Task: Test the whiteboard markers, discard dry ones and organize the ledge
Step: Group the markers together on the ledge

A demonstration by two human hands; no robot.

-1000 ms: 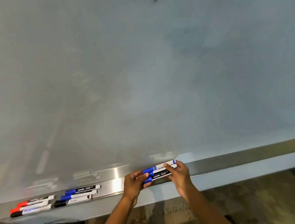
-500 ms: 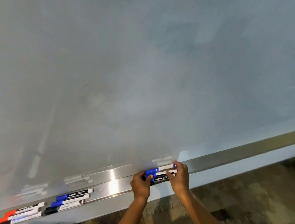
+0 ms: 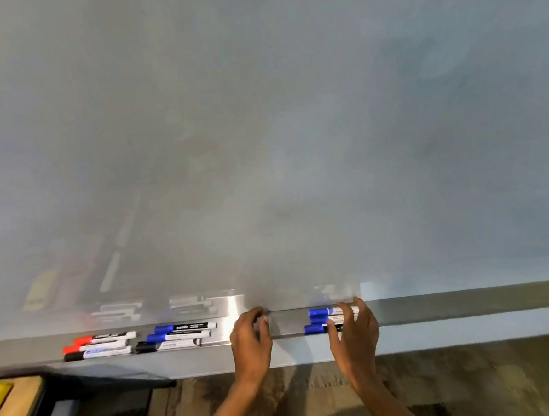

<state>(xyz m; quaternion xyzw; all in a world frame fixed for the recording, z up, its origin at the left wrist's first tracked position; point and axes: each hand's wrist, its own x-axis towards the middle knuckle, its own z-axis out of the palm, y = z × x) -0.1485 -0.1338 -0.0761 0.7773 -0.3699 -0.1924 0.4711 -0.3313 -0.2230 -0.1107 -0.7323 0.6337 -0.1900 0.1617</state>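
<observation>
A metal ledge (image 3: 471,304) runs along the bottom of the whiteboard (image 3: 261,143). Three groups of markers lie on it. At the left are two red-capped markers and a black-capped one (image 3: 97,346). In the middle are two blue-capped markers and a black-capped one (image 3: 178,336). To the right lie three blue markers (image 3: 320,320) stacked side by side. My right hand (image 3: 357,336) covers their right ends, with fingers over the top and thumb in front. My left hand (image 3: 250,341) hovers at the ledge left of them, fingers curled apart and holding nothing.
A wooden-edged object with a yellow face (image 3: 7,412) sits at the bottom left, with a dark bar (image 3: 109,375) under the ledge beside it. Below the ledge is dark wood-patterned floor (image 3: 477,382). The ledge stretches bare to the right.
The three blue markers were set down flat on the ledge. My left hand let go of their cap ends and drew away to the left. My right hand stays on them.
</observation>
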